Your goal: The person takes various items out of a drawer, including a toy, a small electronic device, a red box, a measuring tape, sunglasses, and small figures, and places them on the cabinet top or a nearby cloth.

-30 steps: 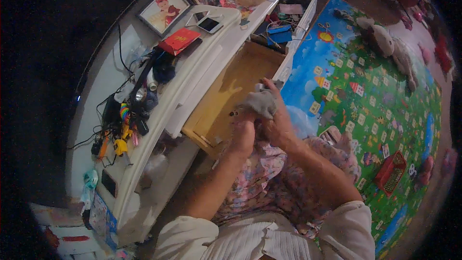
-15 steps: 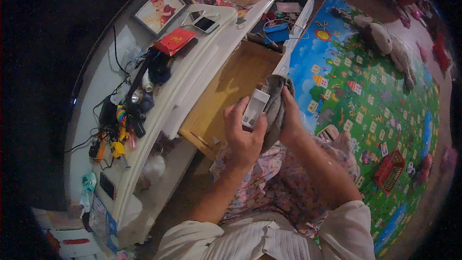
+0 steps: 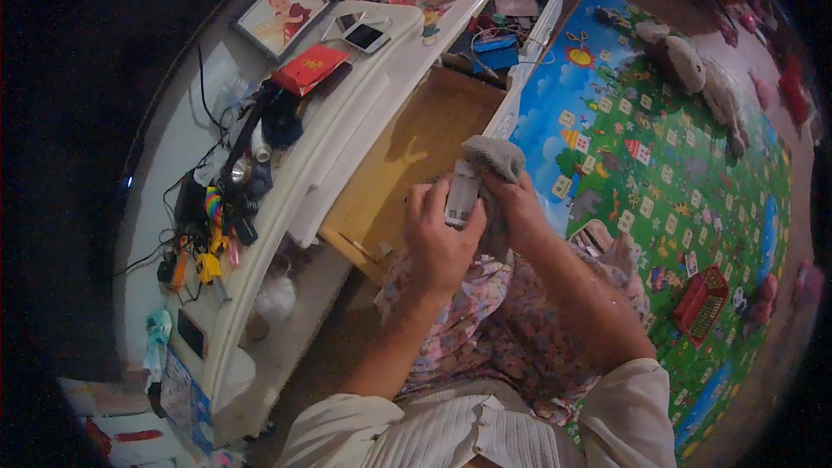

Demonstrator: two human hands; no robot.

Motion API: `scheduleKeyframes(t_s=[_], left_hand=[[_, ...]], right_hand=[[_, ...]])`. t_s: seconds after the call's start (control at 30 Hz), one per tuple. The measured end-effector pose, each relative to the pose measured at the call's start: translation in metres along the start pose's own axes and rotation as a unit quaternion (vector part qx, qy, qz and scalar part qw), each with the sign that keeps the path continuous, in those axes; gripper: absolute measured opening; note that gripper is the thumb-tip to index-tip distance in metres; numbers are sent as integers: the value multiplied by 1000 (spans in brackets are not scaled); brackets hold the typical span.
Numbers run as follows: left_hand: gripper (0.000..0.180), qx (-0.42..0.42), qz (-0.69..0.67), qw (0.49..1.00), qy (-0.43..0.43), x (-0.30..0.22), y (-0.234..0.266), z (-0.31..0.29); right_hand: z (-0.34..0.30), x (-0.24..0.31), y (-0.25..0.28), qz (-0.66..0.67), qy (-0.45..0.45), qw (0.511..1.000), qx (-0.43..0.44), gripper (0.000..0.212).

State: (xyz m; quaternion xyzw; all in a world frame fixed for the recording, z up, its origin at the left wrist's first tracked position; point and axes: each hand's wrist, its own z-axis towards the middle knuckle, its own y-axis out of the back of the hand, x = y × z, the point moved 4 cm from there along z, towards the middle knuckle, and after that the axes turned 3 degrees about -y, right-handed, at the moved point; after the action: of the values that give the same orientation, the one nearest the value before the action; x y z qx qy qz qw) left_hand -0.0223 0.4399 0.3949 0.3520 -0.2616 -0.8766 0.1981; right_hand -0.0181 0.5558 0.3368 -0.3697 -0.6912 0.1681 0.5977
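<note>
Over the pulled-out wooden drawer (image 3: 381,182), my left hand (image 3: 436,247) grips a small white rectangular box (image 3: 463,194) between thumb and fingers. The box is tilted, and dark marks show on its near end. My right hand (image 3: 523,215) is closed on a grey cloth (image 3: 497,156) bunched against the far right side of the box. Part of the cloth hangs down between the two hands. The right fingertips are hidden behind it.
A second open drawer beyond holds a blue packet (image 3: 497,54) and a white cable. On the white cabinet top lie a red envelope (image 3: 309,68), a phone (image 3: 366,37), a framed picture (image 3: 284,14) and tangled cords. A printed play mat (image 3: 641,165) with a red basket (image 3: 701,305) is on the right.
The grey cloth has been drawn up and folded over near the far end of the box. My right hand has shifted slightly lower, and the box stands more upright in my left hand.
</note>
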Motion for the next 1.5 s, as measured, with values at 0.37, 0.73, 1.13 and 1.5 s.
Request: scheduleKeyframes(t_s=[0.37, 0.73, 1.13, 1.5], left_hand=[[32, 55, -116, 945, 302, 191, 59, -27], [37, 411, 135, 891, 135, 300, -3, -91], [18, 531, 221, 818, -4, 306, 11, -104], [11, 623, 228, 745, 71, 299, -5, -104]], right_hand=[[8, 14, 19, -71, 8, 992, -102, 30], [24, -26, 11, -163, -66, 979, -105, 28], [32, -37, 6, -176, -72, 978, -89, 25], [33, -28, 16, -162, -23, 984, -72, 28]])
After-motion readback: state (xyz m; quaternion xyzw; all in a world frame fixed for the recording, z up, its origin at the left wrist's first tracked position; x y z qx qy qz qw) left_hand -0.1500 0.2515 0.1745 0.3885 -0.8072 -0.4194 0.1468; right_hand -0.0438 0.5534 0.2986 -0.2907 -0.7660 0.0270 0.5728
